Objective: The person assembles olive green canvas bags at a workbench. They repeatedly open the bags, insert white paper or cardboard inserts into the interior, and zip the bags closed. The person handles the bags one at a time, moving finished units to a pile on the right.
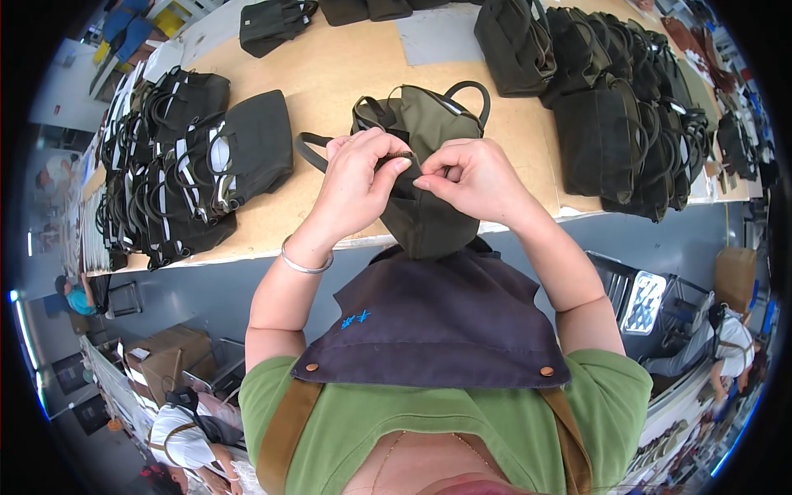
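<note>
A dark olive handbag (433,219) is in front of me, its body overhanging the near table edge and its lighter green part (441,120) lying toward the far side. Two loop handles stick out, one at the upper right and one at the left. My left hand (363,177) pinches the edge of the bag's opening, where a dark toothed strip like a zipper shows between thumb and forefinger. Close beside it, my right hand (474,177) is closed in a pinch on the same edge. The right fingertips hide what exactly they grip.
On the light brown table (330,87), a pile of dark handbags (177,157) lies at the left. More dark bags (610,140) stand packed at the right. A black bag (272,25) lies at the far edge. Other people (186,433) and cardboard boxes (169,359) are behind me.
</note>
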`<state>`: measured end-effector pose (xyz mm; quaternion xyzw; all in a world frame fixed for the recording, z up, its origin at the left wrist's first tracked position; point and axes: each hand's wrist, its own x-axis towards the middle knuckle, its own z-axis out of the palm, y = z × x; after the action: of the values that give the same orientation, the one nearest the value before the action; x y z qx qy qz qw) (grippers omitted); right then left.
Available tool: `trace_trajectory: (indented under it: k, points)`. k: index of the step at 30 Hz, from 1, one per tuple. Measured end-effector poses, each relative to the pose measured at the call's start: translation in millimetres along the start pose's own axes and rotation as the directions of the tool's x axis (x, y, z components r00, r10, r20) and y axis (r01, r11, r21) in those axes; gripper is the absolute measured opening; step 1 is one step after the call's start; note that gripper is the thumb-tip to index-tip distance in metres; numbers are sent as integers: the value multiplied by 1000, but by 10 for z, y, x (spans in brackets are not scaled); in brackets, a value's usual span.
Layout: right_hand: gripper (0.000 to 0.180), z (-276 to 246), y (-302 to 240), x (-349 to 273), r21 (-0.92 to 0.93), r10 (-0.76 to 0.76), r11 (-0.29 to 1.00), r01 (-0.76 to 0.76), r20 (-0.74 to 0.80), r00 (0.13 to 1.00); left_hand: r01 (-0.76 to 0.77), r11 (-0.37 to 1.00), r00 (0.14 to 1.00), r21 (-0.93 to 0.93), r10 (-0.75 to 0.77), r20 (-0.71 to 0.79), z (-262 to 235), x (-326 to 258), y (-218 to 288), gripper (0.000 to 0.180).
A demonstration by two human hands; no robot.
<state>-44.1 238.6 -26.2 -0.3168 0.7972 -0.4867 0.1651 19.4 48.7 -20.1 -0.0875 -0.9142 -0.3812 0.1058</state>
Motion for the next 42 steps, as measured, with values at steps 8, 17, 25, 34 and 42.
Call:
trace_trajectory:
  k: [8, 17, 25, 34, 42]
  points:
    - [14, -43, -1, 15, -1, -6, 1000, 6, 46, 999, 49, 994, 998, -93, -45, 48, 18, 42, 3, 6]
    - [16, -71, 46, -2, 60, 69, 995, -74, 72, 995, 98, 970, 991, -221, -75, 109, 62, 95, 13, 10]
    - [16, -52, 60, -8, 74, 30, 997, -34, 49, 998, 170, 917, 977, -361, -110, 183, 56, 99, -9, 10]
    - [14, -34, 1, -10, -17, 32, 999, -31, 32, 999, -34, 973, 999, -227, 28, -28, 134, 30, -40, 7]
    - [43, -453, -119, 140, -349, -354, 856, 381, 140, 925, -144, 986, 984, -89, 152, 94, -91, -8, -186, 8]
